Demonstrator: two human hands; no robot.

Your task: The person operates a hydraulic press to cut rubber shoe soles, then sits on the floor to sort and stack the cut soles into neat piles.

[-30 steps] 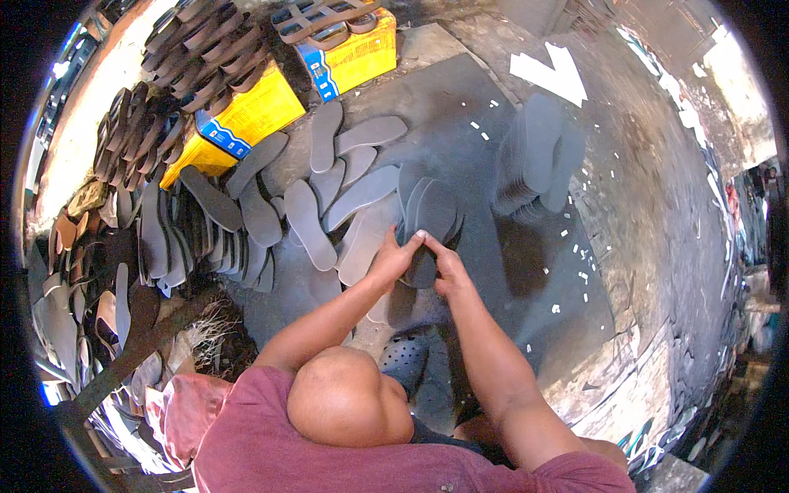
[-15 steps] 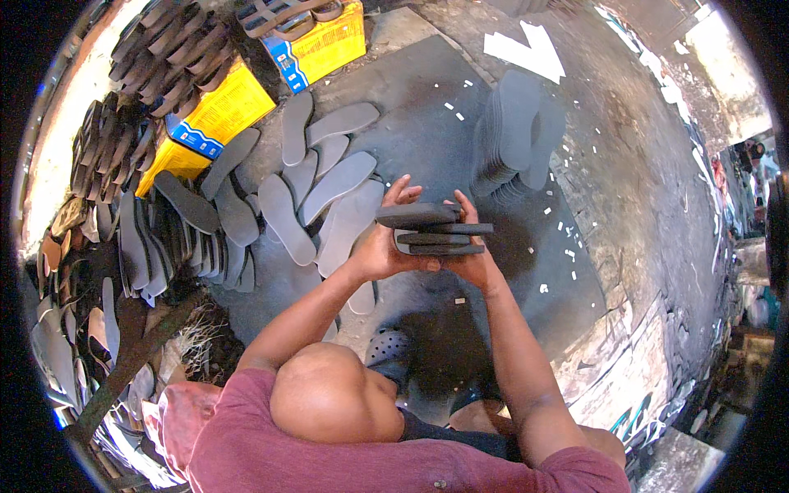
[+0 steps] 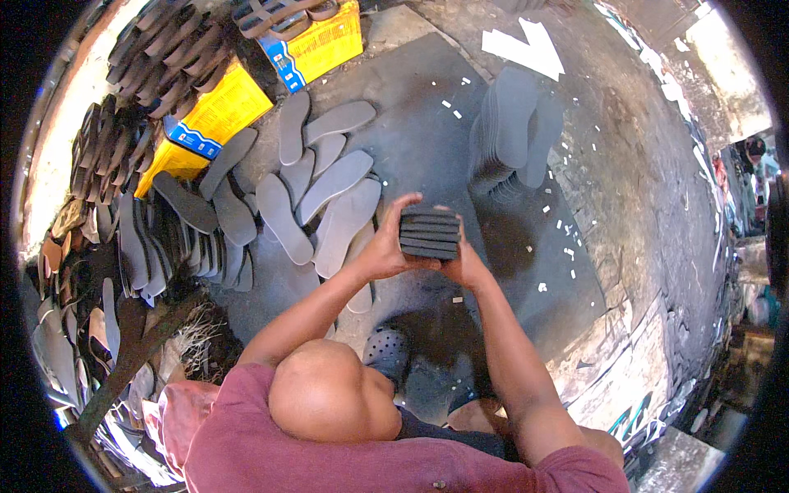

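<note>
A short stack of dark foam shoe soles [image 3: 430, 233] is held up between my two hands, end-on, with its layers lined up. My left hand [image 3: 386, 248] closes around the stack's left side, thumb beneath and fingers up along the edge. On the other side my right hand [image 3: 467, 261] presses against it, most of its fingers hidden behind the soles. Loose grey soles [image 3: 327, 187] lie spread on the dark mat just left of my left hand. Beyond my right hand, two neat piles of grey soles [image 3: 511, 123] stand side by side.
Yellow and blue boxes [image 3: 223, 107] at the upper left bear sandals with dark straps [image 3: 173, 53]. More soles [image 3: 141, 255] stand in a row at the left, by a wooden bar [image 3: 144, 357]. White sheets [image 3: 526, 49] and small white scraps lie on the ground.
The soles between my hands were staggered, some sticking out to the right and one tilted on top; now they are squared into an even stack. Both hands stay around them.
</note>
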